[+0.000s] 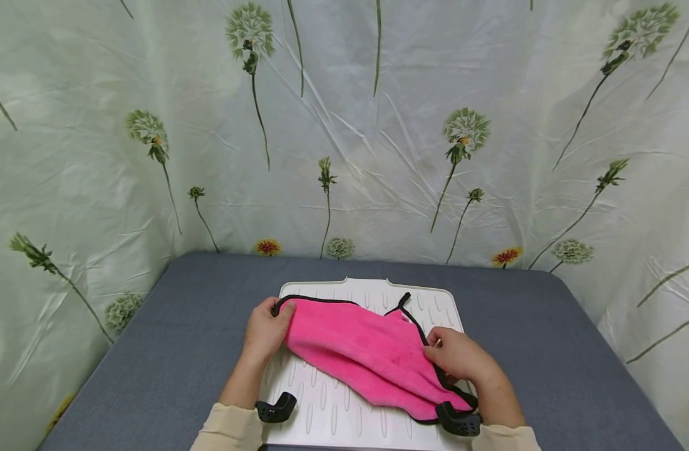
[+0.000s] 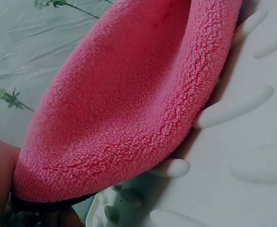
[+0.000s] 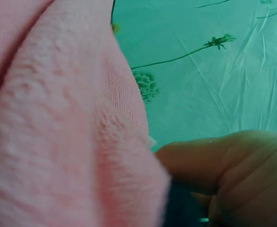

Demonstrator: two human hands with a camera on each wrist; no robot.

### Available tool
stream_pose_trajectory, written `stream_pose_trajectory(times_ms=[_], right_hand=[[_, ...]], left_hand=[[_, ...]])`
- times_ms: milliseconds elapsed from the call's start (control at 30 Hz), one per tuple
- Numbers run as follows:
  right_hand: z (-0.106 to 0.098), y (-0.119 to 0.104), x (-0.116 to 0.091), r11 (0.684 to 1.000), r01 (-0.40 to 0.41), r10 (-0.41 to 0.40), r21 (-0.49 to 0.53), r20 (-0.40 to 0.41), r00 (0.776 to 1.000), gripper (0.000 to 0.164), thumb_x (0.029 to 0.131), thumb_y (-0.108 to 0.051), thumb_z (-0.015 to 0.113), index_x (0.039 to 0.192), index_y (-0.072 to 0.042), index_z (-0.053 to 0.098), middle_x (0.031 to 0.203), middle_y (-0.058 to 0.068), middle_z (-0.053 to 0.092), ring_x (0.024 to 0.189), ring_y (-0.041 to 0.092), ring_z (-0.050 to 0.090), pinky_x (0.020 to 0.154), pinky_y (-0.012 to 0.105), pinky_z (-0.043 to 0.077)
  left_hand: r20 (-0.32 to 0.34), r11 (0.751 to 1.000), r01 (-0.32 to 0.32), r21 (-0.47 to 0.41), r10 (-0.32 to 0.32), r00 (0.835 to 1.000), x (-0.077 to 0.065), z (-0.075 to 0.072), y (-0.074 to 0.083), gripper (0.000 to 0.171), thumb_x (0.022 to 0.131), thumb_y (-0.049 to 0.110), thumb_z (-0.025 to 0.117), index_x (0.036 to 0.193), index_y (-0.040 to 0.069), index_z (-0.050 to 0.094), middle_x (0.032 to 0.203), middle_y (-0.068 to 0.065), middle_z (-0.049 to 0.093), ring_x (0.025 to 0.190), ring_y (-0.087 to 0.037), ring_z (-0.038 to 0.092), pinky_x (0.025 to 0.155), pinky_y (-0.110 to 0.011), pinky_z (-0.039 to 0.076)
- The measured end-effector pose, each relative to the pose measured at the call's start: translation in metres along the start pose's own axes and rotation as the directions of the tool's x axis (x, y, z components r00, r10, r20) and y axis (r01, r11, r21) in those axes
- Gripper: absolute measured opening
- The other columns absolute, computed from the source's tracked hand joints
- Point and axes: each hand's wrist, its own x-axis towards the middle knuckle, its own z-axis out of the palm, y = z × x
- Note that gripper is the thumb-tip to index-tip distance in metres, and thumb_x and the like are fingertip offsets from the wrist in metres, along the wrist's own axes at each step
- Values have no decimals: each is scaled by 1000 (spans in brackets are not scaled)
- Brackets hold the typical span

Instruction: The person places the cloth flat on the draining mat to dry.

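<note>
A bright pink fleecy towel (image 1: 356,344) with black edging spreads slantwise over a white ridged tray (image 1: 322,413). My left hand (image 1: 269,329) pinches its upper left corner, thumb on top. On the other side my right hand (image 1: 457,354) grips the black-edged right border between thumb and fingers. A short black loop sticks up from the towel's top edge. Its lower right corner droops near my right wrist. In the left wrist view the towel (image 2: 129,104) sags in a fold beside the tray's raised ridges. Close folds of the towel (image 3: 48,123) fill the right wrist view's left side.
The tray lies on a table with a dark blue-grey cover (image 1: 209,300), which extends on both sides of it. Behind and around hangs a pale curtain (image 1: 367,138) printed with dandelions. Black camera mounts (image 1: 277,408) sit at both wrists.
</note>
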Motion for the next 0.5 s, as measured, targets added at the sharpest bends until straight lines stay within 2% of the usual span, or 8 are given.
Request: stream_pose_trajectory(times_ms=[67,133,233,333,400,500], right_hand=[[2,0,3,1000,20,-20,-17,-22,1000,11,84,-18,60,78,-12,53,60,1,50,51,13,48,48,29,42],[4,0,8,999,28,-31,-38,-81,996,12,86,-23,60,82,-12,56,62,-1,53,56,13,49,52,30,39],[6,0,17,1000,20,-23,-19,-168,985,21,88,-33,59,91,-13,61,67,-3,56,63,12,51,58,31,40],[9,-1,26,999,25,-18,25,-233,972,27,89,-36,58,98,-12,63,68,-3,58,64,12,53,60,32,41],[11,-3,30,998,44,-33,35,-270,962,28,89,-36,58,101,-11,64,68,-3,57,64,12,52,61,32,41],[12,-7,35,997,67,-51,43,-314,948,25,89,-33,59,101,-12,65,67,-3,58,64,13,52,61,32,41]], left_hand=[[11,1000,8,10,-9,1000,0,-1,0,24,88,31,62,88,8,63,74,-5,59,73,-21,51,62,-31,39],[33,1000,14,14,-15,999,0,-1,-1,25,87,33,62,89,8,63,77,-5,60,75,-21,51,64,-32,39],[78,1000,7,9,-8,997,0,-2,0,26,87,34,62,93,9,64,82,-5,62,79,-21,52,67,-32,39],[147,999,-4,-38,10,989,-1,-2,2,28,88,34,61,99,8,65,87,-5,63,82,-19,53,72,-32,42],[206,996,1,-88,17,978,-1,-2,2,28,89,33,61,99,7,65,85,-5,62,80,-18,53,71,-31,43],[305,982,19,-188,40,952,-3,-2,4,29,91,32,59,101,5,65,84,-6,61,80,-16,53,71,-30,43]])
